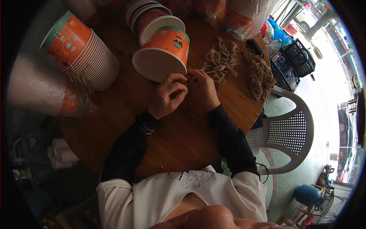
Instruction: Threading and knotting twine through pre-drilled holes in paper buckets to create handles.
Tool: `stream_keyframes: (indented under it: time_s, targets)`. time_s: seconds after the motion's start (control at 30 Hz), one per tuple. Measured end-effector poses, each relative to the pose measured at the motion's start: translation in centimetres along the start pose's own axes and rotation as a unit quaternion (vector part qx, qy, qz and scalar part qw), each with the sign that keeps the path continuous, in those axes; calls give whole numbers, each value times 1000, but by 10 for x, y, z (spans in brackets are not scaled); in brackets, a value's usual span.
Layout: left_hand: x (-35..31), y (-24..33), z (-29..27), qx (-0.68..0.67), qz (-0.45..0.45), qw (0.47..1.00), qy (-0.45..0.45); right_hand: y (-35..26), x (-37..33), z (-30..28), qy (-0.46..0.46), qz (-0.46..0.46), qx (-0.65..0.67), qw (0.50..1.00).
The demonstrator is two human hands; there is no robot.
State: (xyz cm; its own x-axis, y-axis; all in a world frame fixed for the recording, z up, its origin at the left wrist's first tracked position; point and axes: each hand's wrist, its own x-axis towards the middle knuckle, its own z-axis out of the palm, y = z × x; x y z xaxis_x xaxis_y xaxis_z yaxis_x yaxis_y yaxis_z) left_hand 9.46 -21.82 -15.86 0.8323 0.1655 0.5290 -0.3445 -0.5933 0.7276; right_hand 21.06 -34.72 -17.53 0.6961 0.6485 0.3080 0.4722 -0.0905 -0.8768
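Note:
An orange paper tub (171, 42) with a green band lies tipped on the table, its round white end facing me. At the lower right edge of that end my two hands meet. My left hand (168, 96) has its fingers curled in, the tips at the tub's edge. Close beside it, my right hand (204, 87) pinches at the same edge. Whatever is between the fingertips is too small to make out. Right of the tub lies a loose heap of tan twine (221, 59), and beyond it a second twine bundle (259, 74).
Nested tubs (93, 57) with twine hanging from them stand on the left, near a plastic-wrapped stack (42, 84). More tubs (146, 15) lie behind the tipped one. Bagged tubs (244, 17) are at the back. A grey plastic chair (291, 131) and black crates (297, 57) stand right of the round table (171, 152).

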Motion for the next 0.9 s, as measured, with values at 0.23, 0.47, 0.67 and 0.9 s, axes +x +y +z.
stream_keyframes:
  time_s: [0.23, 0.47, 0.67, 0.9]
  targets:
    - [12, -6, 1, -75, 0, 997, -31, 1, -4, -2, -96, -78, 5, 992]
    - [26, -25, 13, 20, -29, 999, 33, 10, -8, -23, -38, -22, -110, 993]
    - [22, -23, 30, 33, -35, 998, 27, -6, -8, -26, -4, -65, -25, 998]
    - [12, -22, 4, -137, -143, 976, 90, 49, 15, -55, 75, -74, -236, 966]
